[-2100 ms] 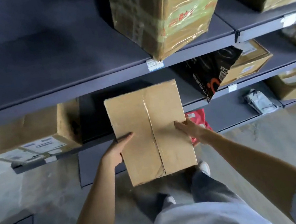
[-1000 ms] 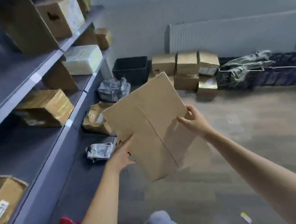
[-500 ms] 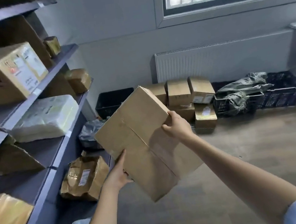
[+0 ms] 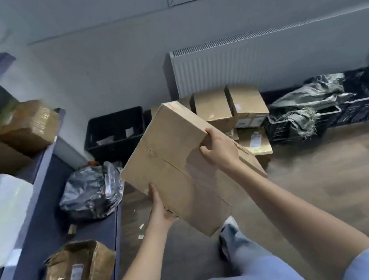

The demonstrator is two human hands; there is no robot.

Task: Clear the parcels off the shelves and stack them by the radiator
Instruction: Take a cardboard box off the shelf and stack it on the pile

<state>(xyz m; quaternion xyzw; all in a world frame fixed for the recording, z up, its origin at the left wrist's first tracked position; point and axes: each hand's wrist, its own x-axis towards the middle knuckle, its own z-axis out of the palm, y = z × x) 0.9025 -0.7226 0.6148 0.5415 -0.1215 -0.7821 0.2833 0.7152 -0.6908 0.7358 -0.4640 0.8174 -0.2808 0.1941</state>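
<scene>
Between hands point(image 4: 219, 150): flat rectangular cardboard parcel point(image 4: 182, 164), creased.

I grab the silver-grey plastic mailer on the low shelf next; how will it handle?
The grey mailer looks crumpled and slack, so it will probably flop and sag. Its glossy film may slip, so a bunched grip seems safer. It probably won't roll.

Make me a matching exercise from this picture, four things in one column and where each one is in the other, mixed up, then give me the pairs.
Things:
1. plain cardboard box
2. silver plastic parcel
3. black crate
4. stacked cardboard boxes

Places:
A. on the floor in front of the radiator
B. on the lowest shelf
C. held between the left hand and the right hand
D. on the floor in the corner, left of the stack

Pairs: 1-C, 2-B, 3-D, 4-A
</scene>
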